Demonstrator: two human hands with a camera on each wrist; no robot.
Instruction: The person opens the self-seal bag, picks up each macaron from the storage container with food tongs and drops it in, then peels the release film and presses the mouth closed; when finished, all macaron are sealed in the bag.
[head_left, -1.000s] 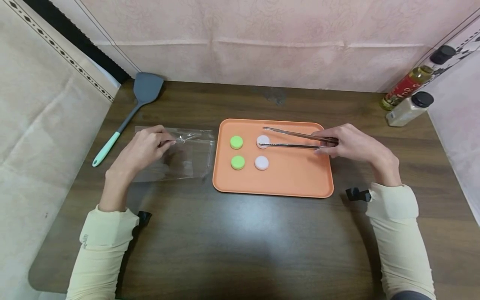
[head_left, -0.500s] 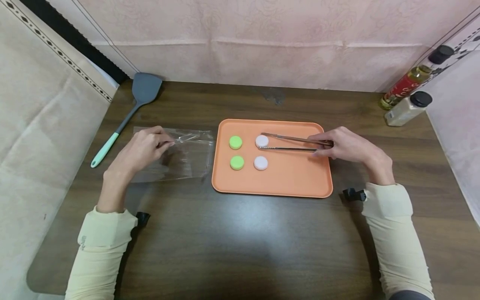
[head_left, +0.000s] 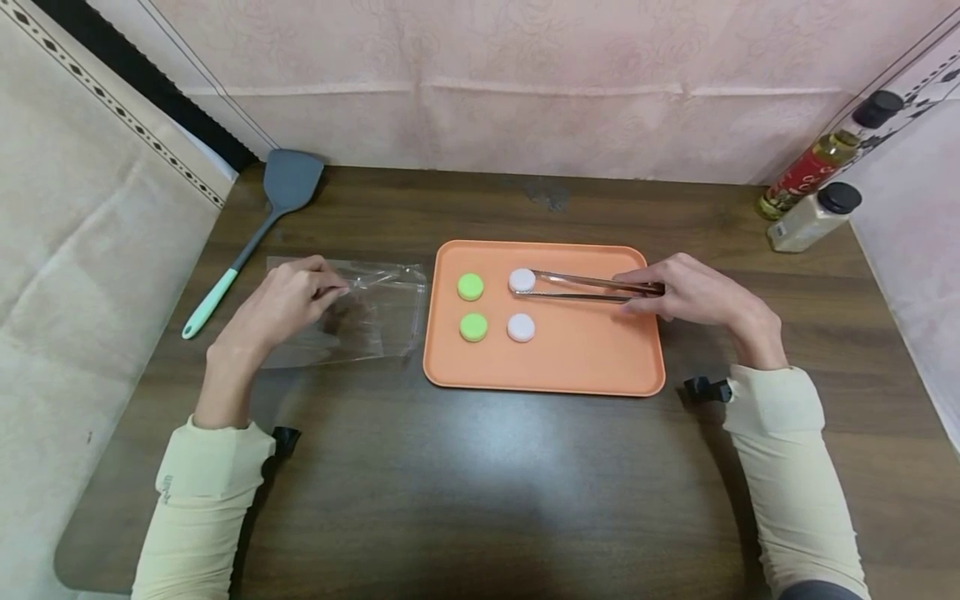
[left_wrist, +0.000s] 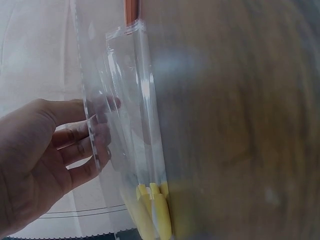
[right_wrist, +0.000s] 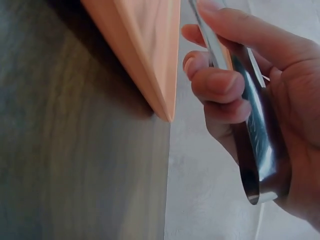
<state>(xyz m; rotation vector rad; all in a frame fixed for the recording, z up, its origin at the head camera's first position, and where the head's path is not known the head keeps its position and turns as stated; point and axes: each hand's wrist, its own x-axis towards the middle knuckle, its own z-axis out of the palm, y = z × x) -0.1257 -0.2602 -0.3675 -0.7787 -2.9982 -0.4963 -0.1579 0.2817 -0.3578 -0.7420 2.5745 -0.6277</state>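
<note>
My left hand (head_left: pixel 288 300) pinches the edge of a clear plastic bag (head_left: pixel 386 312) lying left of the tray. In the left wrist view, the bag (left_wrist: pixel 132 90) stretches past the fingertips. My right hand (head_left: pixel 690 292) grips metal tongs (head_left: pixel 577 295) over the orange tray (head_left: pixel 585 358); their bent end (right_wrist: pixel 262 185) shows in the right wrist view. The tong tips lie on either side of the far white disc (head_left: pixel 522 280); whether both touch it I cannot tell. Nearer me sits another white disc (head_left: pixel 521 327). Two green discs (head_left: pixel 470 287) lie to their left.
A grey spatula (head_left: pixel 292 179) with a mint handle rests at the table's back left. An oil bottle (head_left: pixel 810 171) and a black-capped jar (head_left: pixel 813 218) stand at the back right. Yellow rounded shapes (left_wrist: pixel 152 210) show low in the left wrist view, their kind unclear.
My right hand has shifted slightly left, and the tong tips have moved from over the far white disc to its two sides. The left hand stays on the bag.
</note>
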